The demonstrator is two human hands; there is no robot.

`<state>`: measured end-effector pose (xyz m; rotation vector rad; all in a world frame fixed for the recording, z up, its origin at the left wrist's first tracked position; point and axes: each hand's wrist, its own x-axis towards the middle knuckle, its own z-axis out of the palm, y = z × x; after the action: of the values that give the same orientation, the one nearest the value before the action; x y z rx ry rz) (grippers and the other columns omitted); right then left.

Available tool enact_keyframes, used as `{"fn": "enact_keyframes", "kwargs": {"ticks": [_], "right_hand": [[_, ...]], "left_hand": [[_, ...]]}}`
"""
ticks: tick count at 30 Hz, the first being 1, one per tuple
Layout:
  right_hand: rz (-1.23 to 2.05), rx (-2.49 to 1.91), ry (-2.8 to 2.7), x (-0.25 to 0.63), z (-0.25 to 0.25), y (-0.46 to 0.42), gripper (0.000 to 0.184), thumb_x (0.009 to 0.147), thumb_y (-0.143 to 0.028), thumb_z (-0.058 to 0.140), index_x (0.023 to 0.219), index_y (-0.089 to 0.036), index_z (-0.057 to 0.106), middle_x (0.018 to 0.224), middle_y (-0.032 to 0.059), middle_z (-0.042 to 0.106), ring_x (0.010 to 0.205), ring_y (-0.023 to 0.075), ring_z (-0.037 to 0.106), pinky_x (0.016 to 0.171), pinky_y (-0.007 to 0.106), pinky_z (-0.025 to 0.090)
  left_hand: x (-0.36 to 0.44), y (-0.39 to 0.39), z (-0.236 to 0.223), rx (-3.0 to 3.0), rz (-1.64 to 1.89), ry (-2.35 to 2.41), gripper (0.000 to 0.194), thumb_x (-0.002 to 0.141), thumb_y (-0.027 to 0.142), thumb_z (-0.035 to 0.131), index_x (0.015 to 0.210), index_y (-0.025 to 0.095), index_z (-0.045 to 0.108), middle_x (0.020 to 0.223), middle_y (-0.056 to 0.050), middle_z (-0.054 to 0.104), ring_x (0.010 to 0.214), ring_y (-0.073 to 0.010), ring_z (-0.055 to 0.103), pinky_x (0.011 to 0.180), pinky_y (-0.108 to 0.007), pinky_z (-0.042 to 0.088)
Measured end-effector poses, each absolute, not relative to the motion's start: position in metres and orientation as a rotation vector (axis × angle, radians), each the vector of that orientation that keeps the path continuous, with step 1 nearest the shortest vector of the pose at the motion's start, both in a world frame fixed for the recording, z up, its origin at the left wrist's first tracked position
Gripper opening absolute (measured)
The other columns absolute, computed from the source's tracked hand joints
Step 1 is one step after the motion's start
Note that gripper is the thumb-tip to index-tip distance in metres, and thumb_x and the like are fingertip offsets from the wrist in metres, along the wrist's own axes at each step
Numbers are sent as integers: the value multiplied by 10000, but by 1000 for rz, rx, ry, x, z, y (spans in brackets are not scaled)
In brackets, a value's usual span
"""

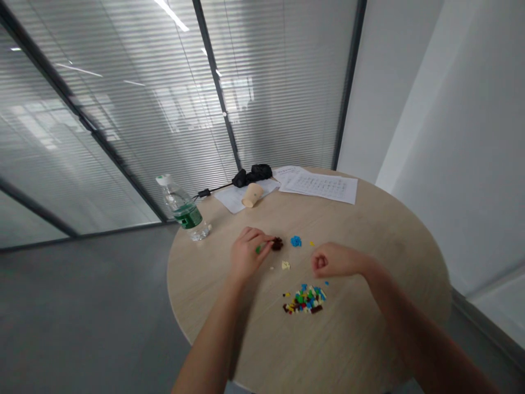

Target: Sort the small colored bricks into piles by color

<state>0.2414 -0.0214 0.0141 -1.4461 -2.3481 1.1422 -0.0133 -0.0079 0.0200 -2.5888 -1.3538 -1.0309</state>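
The head camera is looking forward and down from six o'clock, well above the left hand, right hand and round table. It is facing slatted blinds at eleven o'clock and a white wall at two.

Small multicolored pieces in piles

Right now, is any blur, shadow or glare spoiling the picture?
Head view: right hand looks slightly blurred; head view: a dark shadow lies on the table beside the left arm; head view: bright glare streaks the glass.
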Motion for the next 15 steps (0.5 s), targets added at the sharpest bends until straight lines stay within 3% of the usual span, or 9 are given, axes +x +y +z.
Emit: {"fn": "enact_keyframes", "kwargs": {"ticks": [7, 15], "right_hand": [[1117, -1682, -2501, 247, 22, -26, 95, 592, -234, 699, 591, -145, 665, 584, 17, 622, 534, 114, 525, 448, 192, 332], [1122, -1702, -2492, 245, 19, -27, 57, 592, -149, 637, 603, -148, 693, 595, 22, 649, 547, 123, 544, 472, 200, 358]], "left_hand": [[-39, 2, 15, -2183, -710, -1997, 215, 835, 301, 533, 860, 231, 734, 932, -53, 660, 932, -221, 562, 782, -316, 462], [-36, 0, 13, -2173, -475, -2167, 238, 830, 301, 524, 888, 240, 746, 988, -74, 654, 964, -249, 570, 770, -330, 471]]}}
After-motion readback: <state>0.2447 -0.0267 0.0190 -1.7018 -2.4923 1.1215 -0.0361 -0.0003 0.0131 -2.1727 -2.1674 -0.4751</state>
